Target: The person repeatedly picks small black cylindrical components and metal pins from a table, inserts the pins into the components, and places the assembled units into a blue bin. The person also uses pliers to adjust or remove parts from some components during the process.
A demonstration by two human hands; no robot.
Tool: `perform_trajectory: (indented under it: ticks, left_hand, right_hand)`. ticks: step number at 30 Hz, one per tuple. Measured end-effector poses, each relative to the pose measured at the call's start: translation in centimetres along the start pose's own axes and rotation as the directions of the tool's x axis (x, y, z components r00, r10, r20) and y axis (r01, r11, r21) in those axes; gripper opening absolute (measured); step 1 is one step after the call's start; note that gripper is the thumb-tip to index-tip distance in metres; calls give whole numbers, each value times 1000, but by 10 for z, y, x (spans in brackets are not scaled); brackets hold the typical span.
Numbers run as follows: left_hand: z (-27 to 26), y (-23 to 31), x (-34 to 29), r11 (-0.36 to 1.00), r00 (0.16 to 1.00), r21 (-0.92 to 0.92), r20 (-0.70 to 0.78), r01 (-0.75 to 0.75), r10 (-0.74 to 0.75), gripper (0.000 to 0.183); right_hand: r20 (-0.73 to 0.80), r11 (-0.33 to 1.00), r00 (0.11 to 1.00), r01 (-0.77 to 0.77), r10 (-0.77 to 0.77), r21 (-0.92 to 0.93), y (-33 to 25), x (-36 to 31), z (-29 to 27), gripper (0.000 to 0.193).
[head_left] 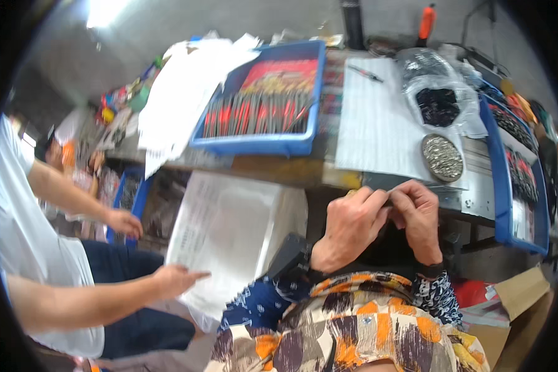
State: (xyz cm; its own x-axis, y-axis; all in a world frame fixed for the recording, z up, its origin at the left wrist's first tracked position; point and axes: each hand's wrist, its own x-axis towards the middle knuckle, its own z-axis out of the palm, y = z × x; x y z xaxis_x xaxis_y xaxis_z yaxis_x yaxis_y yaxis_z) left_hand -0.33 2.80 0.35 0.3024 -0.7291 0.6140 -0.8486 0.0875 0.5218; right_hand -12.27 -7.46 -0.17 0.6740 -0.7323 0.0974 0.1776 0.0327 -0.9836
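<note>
My left hand (352, 228) and my right hand (418, 217) meet in front of my body, just off the near edge of the workbench. Both are closed, with thumbs and fingertips pinched together; whatever lies between them is too small to make out. Beyond my right hand, a round tin (442, 157) full of small shiny metal pieces rests on a white foam sheet (372, 127). Farther back on the sheet are an open clear plastic bag (415, 93) of small black parts and a slim black-and-red pen-like tool (366, 74).
A blue bin (260, 146) with rows of black-and-red slim items stands left of the sheet, beside white paper (180, 93). Another blue bin (505, 211) is at the right. At left, a person in a white shirt (37, 248) reaches over a white box (223, 217). A cardboard box (524, 294) sits lower right.
</note>
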Motion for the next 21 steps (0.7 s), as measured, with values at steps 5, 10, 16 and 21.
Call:
perform_trajectory:
  ticks: [5, 10, 16, 21]
  left_hand:
    - [2, 2, 2, 1000, 1000, -5, 7, -4, 4, 17]
    - [6, 0, 4, 1000, 1000, 0, 2, -18, 18, 16]
    - [11, 4, 2, 1000, 999, -10, 24, -21, 21, 16]
    - [15, 9, 9, 1000, 1000, -16, 6, -10, 11, 16]
  right_hand:
    - [-7, 999, 1000, 13, -12, 51, 4, 1, 1, 10]
    - [-2, 997, 999, 36, -36, 73, 7, 0, -4, 12]
    - [-24, 997, 1000, 6, -5, 72, 8, -4, -10, 11]
    - [-135, 993, 984, 121, -119, 12, 9, -4, -3, 8]
